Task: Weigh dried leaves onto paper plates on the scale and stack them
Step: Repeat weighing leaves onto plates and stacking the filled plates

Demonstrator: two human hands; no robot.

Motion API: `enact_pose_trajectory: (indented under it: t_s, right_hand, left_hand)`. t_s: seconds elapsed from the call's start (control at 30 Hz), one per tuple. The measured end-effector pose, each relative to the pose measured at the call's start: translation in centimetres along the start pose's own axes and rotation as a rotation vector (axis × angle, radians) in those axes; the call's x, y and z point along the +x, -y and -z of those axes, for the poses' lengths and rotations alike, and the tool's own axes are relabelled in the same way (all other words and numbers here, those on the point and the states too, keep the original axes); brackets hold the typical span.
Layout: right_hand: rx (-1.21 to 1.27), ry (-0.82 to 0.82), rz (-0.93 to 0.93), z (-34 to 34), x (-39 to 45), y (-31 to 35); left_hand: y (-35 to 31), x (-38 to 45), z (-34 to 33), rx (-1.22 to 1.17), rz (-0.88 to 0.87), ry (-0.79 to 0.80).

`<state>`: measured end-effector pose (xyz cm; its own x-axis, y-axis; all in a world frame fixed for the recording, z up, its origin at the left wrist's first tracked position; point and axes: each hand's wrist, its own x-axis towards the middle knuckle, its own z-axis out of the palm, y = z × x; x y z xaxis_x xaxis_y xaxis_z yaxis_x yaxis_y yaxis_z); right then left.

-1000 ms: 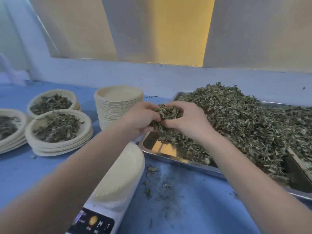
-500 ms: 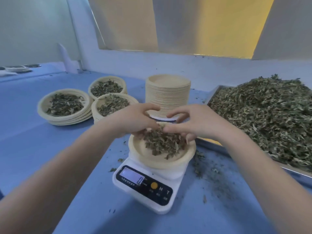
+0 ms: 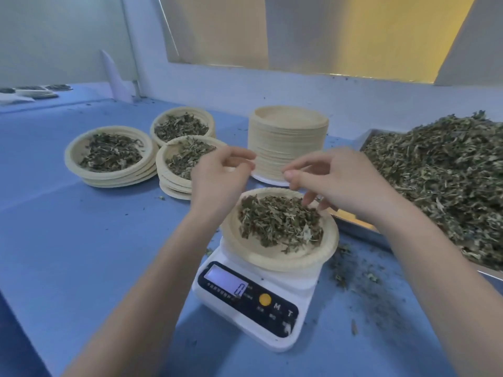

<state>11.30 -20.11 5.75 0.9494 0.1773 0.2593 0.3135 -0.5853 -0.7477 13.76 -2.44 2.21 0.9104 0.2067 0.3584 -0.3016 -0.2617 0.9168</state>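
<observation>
A white digital scale [image 3: 253,306] stands on the blue table with a paper plate [image 3: 275,258] on it. A heap of dried leaves [image 3: 280,220] lies in that plate. My left hand [image 3: 217,178] hovers above the plate's left rim, fingers loosely spread and holding nothing. My right hand [image 3: 334,180] hangs over the plate's far right rim, fingertips pointing down just above the leaves, also holding nothing. A metal tray [image 3: 367,136] piled with dried leaves [image 3: 446,175] sits to the right.
A tall stack of unused paper plates [image 3: 288,140] stands behind the scale. Three low stacks of filled plates [image 3: 111,156] [image 3: 182,126] [image 3: 179,170] sit at the left. Leaf crumbs [image 3: 356,276] litter the table right of the scale. A wall runs along the back.
Both hands carried a handful of leaves from the tray to the plate on the scale, dropped it there, and have now lifted apart with nothing in them.
</observation>
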Motion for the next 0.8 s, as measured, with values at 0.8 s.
enact_pose_trajectory:
  t_s: [0.8]
  right_hand:
    - [-0.339, 0.555, -0.159, 2.9, 0.2, -2.5]
  left_hand:
    - [4.3, -0.6, 1.9, 0.084, 0.097, 0.065]
